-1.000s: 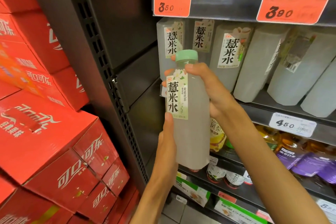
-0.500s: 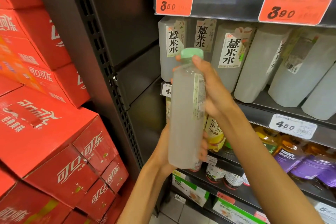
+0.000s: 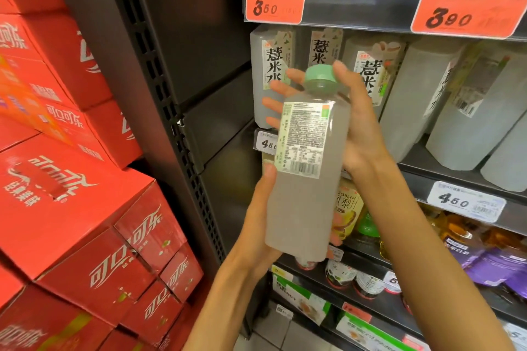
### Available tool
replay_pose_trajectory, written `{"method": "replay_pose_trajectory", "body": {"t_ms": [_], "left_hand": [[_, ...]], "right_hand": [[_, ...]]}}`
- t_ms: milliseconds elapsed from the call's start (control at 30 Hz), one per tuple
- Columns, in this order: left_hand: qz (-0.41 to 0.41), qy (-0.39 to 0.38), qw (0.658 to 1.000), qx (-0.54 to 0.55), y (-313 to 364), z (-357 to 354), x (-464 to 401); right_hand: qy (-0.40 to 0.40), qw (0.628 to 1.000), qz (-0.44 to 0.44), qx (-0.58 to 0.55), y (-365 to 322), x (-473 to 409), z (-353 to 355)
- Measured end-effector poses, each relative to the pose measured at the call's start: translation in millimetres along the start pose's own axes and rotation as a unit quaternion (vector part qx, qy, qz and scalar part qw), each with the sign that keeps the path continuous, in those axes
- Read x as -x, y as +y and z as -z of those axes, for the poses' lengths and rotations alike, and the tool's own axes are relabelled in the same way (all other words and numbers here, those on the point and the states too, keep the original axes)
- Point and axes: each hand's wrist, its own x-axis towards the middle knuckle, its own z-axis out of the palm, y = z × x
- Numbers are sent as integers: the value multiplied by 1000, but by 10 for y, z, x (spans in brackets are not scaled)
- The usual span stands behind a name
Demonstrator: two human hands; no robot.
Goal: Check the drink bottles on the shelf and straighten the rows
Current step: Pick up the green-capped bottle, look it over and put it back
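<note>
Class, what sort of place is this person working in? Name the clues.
Most likely a shop's drinks aisle: price tags clipped to the shelf edges, rows of bottled drinks, and stacked red drink cartons alongside.

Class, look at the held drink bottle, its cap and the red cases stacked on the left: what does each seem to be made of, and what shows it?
Held bottle: probably frosted translucent plastic; the pale drink shows cloudily through.
Green cap: seemingly matte opaque plastic, with a moulded ring below.
Red cases: likely printed cardboard; folded edges and flat matte faces.
</note>
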Motion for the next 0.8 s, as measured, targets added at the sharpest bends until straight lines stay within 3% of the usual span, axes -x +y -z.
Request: {"method": "replay_pose_trajectory", "body": {"t_ms": [67, 133, 267, 367, 433, 500, 567, 633, 800], "left_hand": [[6, 10, 1000, -28, -64, -14, -8], [0, 63, 995, -82, -114, 36, -1], [-1, 134, 978, -162, -106, 83, -23], [14, 180, 969, -166, -122, 58, -97], [5, 123, 989, -76, -49, 83, -102], [84, 39, 995, 46, 39, 32, -42], [129, -8, 990, 53, 8, 32, -27], [116, 2, 993, 20, -55, 49, -29], [39, 115, 988, -91, 64, 101, 92]], "right_hand": [[-42, 997, -14, -56, 23, -14, -3], [-41, 999, -2, -19, 28, -12, 14], [42, 983, 47, 173, 58, -23, -27], [66, 983, 41, 164, 100, -37, -71], [27, 992, 46, 113, 58, -20, -66], [-27, 996, 42, 75, 3, 5, -71], [-62, 995, 37, 70, -2, 4, -92], [-56, 995, 37, 72, 20, -14, -112], [59, 980, 67, 179, 0, -30, -53]]}}
